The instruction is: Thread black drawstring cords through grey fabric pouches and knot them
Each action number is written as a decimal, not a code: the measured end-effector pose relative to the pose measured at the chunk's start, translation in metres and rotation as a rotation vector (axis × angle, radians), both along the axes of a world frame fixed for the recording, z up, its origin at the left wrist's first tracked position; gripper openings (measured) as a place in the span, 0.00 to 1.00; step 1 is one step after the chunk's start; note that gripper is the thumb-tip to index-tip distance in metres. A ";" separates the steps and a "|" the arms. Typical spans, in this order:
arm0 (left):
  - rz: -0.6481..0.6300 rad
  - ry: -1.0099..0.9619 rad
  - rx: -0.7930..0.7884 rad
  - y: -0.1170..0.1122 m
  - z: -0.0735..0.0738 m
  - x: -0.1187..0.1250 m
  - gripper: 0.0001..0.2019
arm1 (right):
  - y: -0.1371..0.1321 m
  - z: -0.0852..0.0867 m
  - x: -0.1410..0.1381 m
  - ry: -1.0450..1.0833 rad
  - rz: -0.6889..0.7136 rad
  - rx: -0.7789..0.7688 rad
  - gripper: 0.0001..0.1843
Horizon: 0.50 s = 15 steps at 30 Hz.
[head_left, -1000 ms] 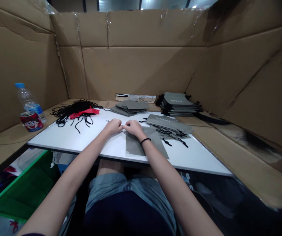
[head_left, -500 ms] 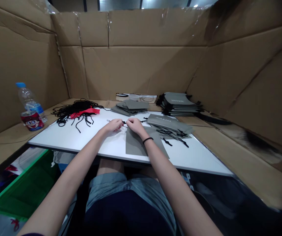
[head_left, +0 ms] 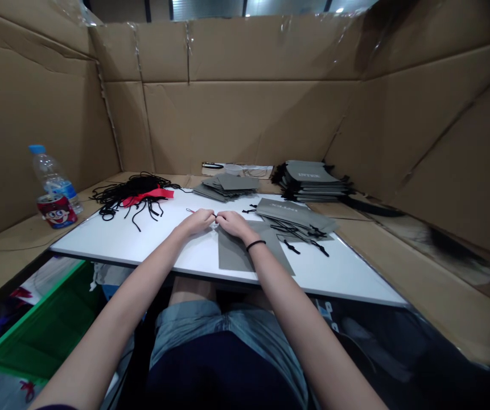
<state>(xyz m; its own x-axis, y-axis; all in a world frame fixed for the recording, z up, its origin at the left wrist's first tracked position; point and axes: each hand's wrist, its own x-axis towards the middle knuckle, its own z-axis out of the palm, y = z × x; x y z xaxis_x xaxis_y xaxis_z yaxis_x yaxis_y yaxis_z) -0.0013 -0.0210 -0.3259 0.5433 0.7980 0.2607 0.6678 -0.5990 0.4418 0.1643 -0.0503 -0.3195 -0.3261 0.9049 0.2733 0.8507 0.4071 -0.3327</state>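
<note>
left hand [head_left: 194,222] and right hand [head_left: 234,224] were both closed in a narrow pinch, fingertips [head_left: 213,217] almost meeting on a thin black cord [head_left: 215,217], just past the top edge of a flat grey paper bag [head_left: 233,254] on a white board [head_left: 116,233]; more grey bags [head_left: 296,213] lay to the right, a tangled black cord pile [head_left: 131,191] farther left

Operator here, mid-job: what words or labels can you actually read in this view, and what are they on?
"INTEK" (best reading) on the top gray bag of the stack.
Lettering on the slanted gray bag: too blurred to read.
Label on the water bottle: too small to read.
Red can: cartoon face, no legible text.
</note>
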 end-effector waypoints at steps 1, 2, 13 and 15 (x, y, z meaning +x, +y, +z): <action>0.003 0.024 0.006 -0.001 0.001 0.000 0.16 | -0.001 0.001 0.000 -0.048 0.000 0.013 0.18; 0.003 0.047 0.012 -0.003 0.003 0.000 0.16 | -0.002 0.002 0.000 -0.089 -0.001 0.030 0.18; 0.119 0.405 0.164 -0.010 0.010 0.001 0.19 | -0.006 0.005 -0.008 -0.324 -0.061 0.117 0.21; 0.141 0.453 0.201 -0.010 0.011 0.002 0.20 | -0.006 0.005 -0.010 -0.335 -0.083 0.115 0.21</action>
